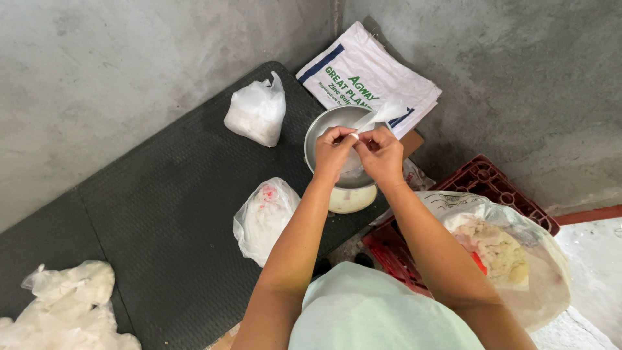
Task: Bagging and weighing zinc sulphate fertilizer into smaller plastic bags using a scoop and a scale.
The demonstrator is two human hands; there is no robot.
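Note:
My left hand (332, 153) and my right hand (382, 154) meet over a round metal bowl (322, 127) on a black rubber mat (162, 207). Both hands pinch a small clear plastic bag (383, 114), whose loose top sticks up to the right. The bag's lower part hangs between my hands, over the bowl. A pale round lid or dish (353, 199) shows just under the bowl's near edge.
Two tied plastic bags of white stuff (257, 111) (264, 217) lie on the mat. A heap of crumpled clear bags (65, 304) sits at the lower left. A folded white woven sack (369, 74) lies behind the bowl. A red crate (492, 185) holds a large open bag of pale lumps (502, 253). Concrete walls close in.

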